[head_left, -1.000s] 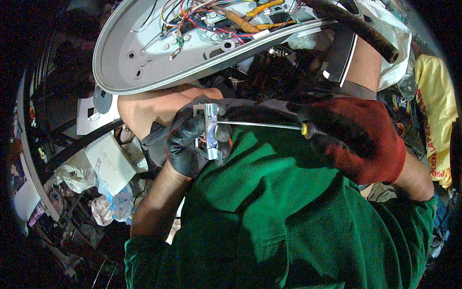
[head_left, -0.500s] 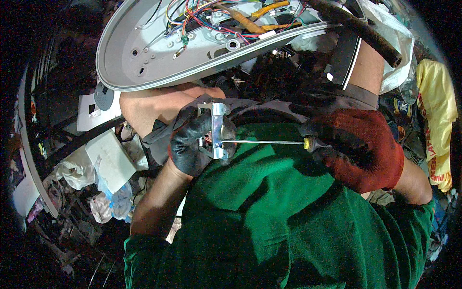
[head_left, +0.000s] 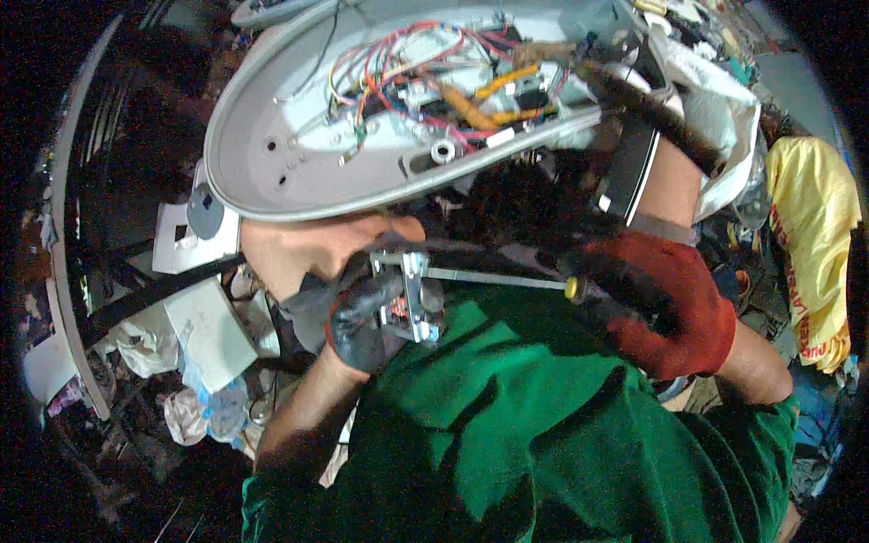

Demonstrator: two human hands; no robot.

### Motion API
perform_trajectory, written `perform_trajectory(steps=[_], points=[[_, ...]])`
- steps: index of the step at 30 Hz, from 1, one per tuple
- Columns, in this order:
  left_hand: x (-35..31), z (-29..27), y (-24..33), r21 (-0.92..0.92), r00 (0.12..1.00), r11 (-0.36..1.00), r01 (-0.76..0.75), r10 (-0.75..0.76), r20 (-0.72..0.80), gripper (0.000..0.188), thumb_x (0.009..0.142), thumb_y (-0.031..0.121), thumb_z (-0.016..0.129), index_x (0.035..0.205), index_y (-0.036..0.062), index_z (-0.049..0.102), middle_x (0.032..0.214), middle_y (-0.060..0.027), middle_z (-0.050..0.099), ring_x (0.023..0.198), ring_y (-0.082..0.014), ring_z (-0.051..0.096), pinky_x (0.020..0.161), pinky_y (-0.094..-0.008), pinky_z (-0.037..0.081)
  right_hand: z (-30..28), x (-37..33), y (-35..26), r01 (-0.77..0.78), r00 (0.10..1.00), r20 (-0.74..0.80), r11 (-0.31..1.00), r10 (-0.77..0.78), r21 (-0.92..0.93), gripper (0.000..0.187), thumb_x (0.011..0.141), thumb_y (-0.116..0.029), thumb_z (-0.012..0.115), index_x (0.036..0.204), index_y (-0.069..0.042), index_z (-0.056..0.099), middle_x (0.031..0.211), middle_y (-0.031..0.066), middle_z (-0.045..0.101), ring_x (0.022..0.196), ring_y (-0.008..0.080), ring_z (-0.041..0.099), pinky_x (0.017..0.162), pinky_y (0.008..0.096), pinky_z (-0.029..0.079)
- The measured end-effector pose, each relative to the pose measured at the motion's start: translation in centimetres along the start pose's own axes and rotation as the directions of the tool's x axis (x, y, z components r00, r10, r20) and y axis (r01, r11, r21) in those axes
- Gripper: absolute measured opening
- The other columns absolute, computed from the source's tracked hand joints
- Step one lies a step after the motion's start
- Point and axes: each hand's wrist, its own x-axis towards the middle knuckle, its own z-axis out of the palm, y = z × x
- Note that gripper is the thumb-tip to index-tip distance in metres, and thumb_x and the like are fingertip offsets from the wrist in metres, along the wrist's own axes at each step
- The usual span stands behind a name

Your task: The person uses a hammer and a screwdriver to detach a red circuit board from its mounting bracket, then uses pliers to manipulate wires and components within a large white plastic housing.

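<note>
My left hand (head_left: 360, 321), in a black-coated glove, is closed round a small shiny metal bracket (head_left: 414, 294) with a copper-coloured part inside it. A screwdriver (head_left: 507, 278) with a long thin shaft and a yellow collar is gripped in my right hand (head_left: 674, 308), which wears a red glove with a black palm. Its shaft points left, and the tip meets or nearly meets the upper end of the bracket; exact contact is blurred. Both hands are in front of my green shirt (head_left: 507, 380). The screwdriver's handle is mostly hidden in my fingers.
Across my legs rests a large grey oval housing (head_left: 262, 181) with a tangle of coloured wires (head_left: 389, 77) inside. A dark bar (head_left: 665, 109) lies over its right end. A white board (head_left: 210, 330) and crumpled plastic are at left, a yellow bag (head_left: 806, 244) at right.
The screwdriver tip has shifted from the bracket's lower part to its upper end, and its shaft now slants. The bracket has tilted slightly. The whole view has shifted, so the housing appears lower.
</note>
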Motion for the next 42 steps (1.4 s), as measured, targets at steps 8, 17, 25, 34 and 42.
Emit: perform_trajectory(steps=[8,17,25,34,42], points=[[-1.0,2.0,0.8,0.054,0.982,0.991,-0.120,0.110,0.151,0.041,0.089,0.018,0.060,0.127,0.0092,0.048,0.108,-0.0094,0.060,0.098,-0.0265,0.062,0.077,-0.0435,0.055,-7.0,7.0,5.5,-0.090,0.944,-0.303,0.776,-0.134,-0.624,0.035,0.074,-0.009,0.063,0.109,-0.009,0.061,0.095,0.0152,0.064,0.088,0.0380,0.062,0.078,0.0445,0.051],[-0.5,0.3,1.2,0.081,0.948,0.965,-0.250,0.227,0.224,0.033,0.093,0.007,0.053,0.126,0.0087,0.050,0.113,-0.0114,0.061,0.097,-0.0278,0.063,0.079,-0.0467,0.053,-10.5,15.9,17.3,-0.245,0.970,-0.141,0.788,0.200,-0.565,0.037,0.083,-0.016,0.058,0.119,-0.009,0.058,0.111,0.0155,0.065,0.103,0.0353,0.061,0.092,0.0407,0.048],[-0.4,-0.9,1.3,0.110,0.954,0.963,-0.247,0.221,0.204,0.035,0.093,0.007,0.054,0.126,0.0141,0.051,0.116,-0.0132,0.061,0.098,-0.0290,0.063,0.079,-0.0498,0.053,-11.3,17.3,24.8,-0.239,0.911,0.043,0.612,0.409,-0.754,0.019,0.078,-0.018,0.057,0.095,-0.012,0.063,0.097,0.0103,0.064,0.093,0.0332,0.063,0.080,0.0424,0.052],[0.0,-1.7,1.7,-0.084,0.987,0.995,0.051,-0.037,0.159,0.033,0.091,0.017,0.059,0.123,0.0101,0.053,0.092,-0.0048,0.059,0.086,-0.0225,0.059,0.075,-0.0436,0.049,-10.4,18.6,27.9,0.084,0.951,0.232,0.554,0.204,-0.828,0.019,0.073,-0.019,0.060,0.090,-0.009,0.063,0.090,0.0124,0.062,0.085,0.0353,0.063,0.074,0.0424,0.054],[-0.1,0.6,2.7,-0.132,0.956,0.988,-0.084,0.118,0.270,0.032,0.090,0.018,0.059,0.120,0.0071,0.052,0.092,-0.0084,0.059,0.091,-0.0214,0.060,0.072,-0.0402,0.053,-9.6,18.7,25.4,0.062,0.987,0.141,0.643,0.072,-0.764,0.031,0.082,-0.022,0.061,0.111,-0.010,0.065,0.091,0.0153,0.066,0.085,0.0374,0.064,0.074,0.0439,0.052]])
